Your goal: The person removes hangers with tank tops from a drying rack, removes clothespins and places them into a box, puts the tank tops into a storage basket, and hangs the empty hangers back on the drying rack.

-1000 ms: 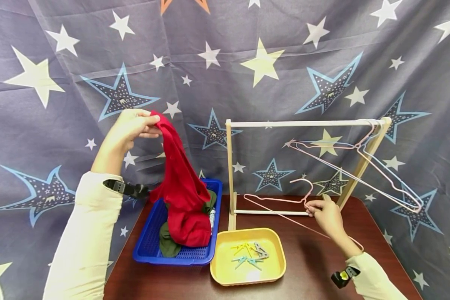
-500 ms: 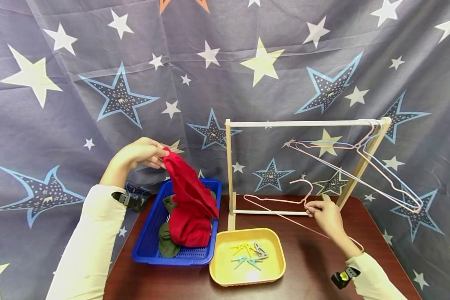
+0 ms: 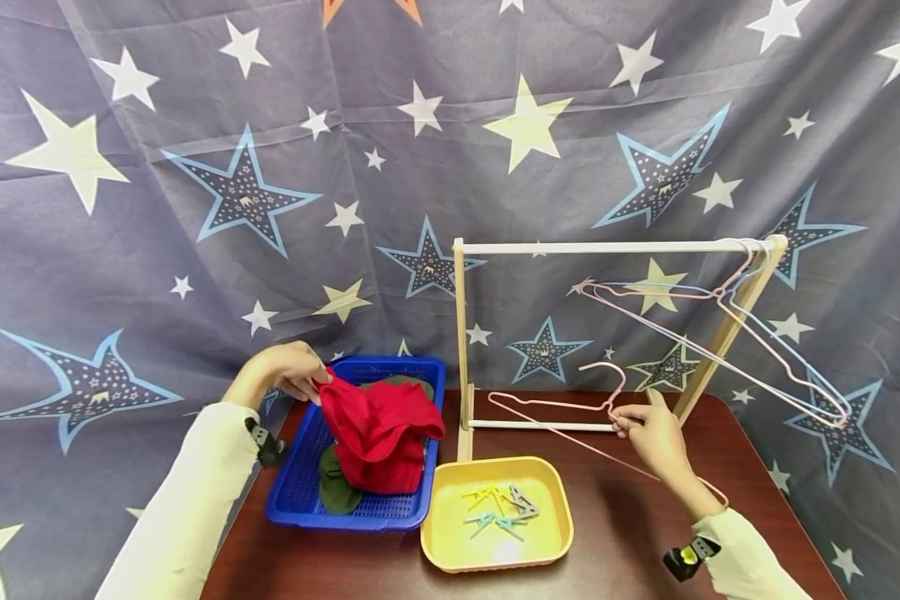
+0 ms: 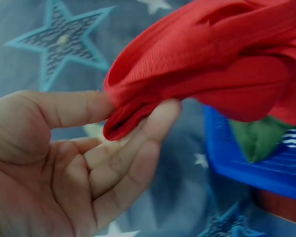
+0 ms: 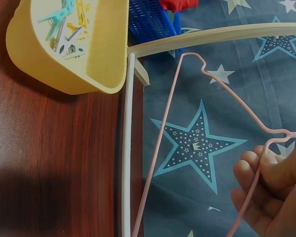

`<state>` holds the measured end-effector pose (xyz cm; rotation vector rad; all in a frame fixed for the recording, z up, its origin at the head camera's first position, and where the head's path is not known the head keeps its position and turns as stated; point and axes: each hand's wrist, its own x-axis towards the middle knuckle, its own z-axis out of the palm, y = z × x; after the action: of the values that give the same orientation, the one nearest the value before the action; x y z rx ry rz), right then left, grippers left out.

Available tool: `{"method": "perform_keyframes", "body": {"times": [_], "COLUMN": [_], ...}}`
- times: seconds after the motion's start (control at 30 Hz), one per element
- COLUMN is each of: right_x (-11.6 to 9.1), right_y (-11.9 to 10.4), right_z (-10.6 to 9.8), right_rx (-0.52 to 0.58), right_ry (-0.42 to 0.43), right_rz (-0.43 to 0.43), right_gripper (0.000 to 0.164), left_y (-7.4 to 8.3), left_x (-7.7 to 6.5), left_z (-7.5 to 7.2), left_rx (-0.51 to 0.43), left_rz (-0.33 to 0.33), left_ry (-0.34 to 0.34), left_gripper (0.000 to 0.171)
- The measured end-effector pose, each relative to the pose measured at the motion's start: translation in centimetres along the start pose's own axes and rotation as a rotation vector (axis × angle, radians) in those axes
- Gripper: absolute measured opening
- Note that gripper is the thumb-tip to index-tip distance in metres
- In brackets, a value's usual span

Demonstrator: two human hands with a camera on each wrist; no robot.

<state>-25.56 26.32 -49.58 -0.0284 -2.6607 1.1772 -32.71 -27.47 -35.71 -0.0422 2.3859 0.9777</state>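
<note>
My left hand [image 3: 292, 371] pinches a corner of a red cloth garment [image 3: 382, 433] at the back left of the blue basket [image 3: 292, 492]. In the left wrist view, thumb and fingers grip the folded edge of the red fabric [image 4: 212, 59]. The rest of the garment lies heaped in the basket, over dark green cloth [image 3: 339, 483]. On the right, my right hand [image 3: 652, 429] holds a pink clothes hanger [image 3: 540, 398] near the base of its hook, in front of the rack. In the right wrist view the thumb and fingers pinch the hanger's wire [image 5: 256, 177].
A wooden rack with a white top rail [image 3: 607, 247] stands at the back. A pink hanger and a blue hanger [image 3: 783, 342] hang at its right end. The yellow tray [image 3: 438, 542] beside the basket contains several clothespins [image 3: 498, 508]. All stand on a brown table [image 3: 607, 550].
My left hand has come down toward the basket with the red garment's corner, and the raised cloth has sunk into a heap. The right hand and its hanger have stayed in place.
</note>
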Motion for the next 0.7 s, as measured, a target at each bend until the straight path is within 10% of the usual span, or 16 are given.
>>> {"method": "perform_keyframes", "body": {"times": [0.37, 0.7], "right_x": [-0.2, -0.2], "right_y": [0.1, 0.1], "right_z": [-0.1, -0.1], "right_rx": [0.017, 0.017], "right_ry": [0.004, 0.013], "right_rz": [0.011, 0.002], "right_gripper": [0.013, 0.012], "left_y": [-0.3, -0.9], "left_x": [4.6, 8.1], "left_z": [6.1, 11.6], "left_rx": [-0.110, 0.252], "left_rz": [0.017, -0.008], "left_ry": [0.235, 0.256], "left_gripper": [0.030, 0.012]}}
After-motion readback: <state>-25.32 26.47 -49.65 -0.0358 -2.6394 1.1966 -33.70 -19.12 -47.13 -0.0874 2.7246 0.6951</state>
